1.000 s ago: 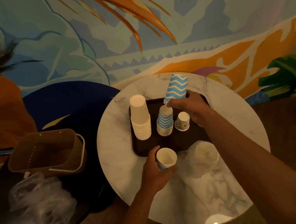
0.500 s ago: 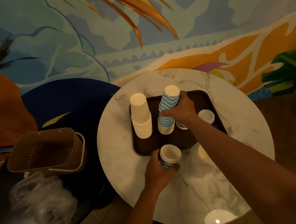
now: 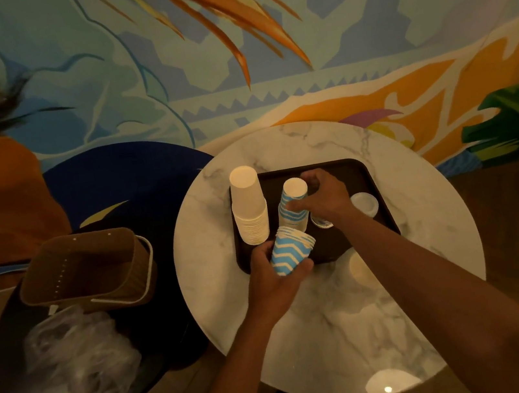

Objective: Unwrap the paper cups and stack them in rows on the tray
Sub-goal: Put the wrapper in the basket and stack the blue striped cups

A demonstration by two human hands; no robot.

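Right hand (image 3: pixel 321 198) clamped round the striped stack (image 3: pixel 292 206) upside down on the tray (image 3: pixel 360 168); left hand (image 3: pixel 272 274) gripped more striped cups (image 3: pixel 291 252) over the tray's near edge. Best lowered straight, rims square, beside the plain stack (image 3: pixel 249 209)

Round marble table (image 3: pixel 340 326), dark tray (image 3: pixel 363 176) on it
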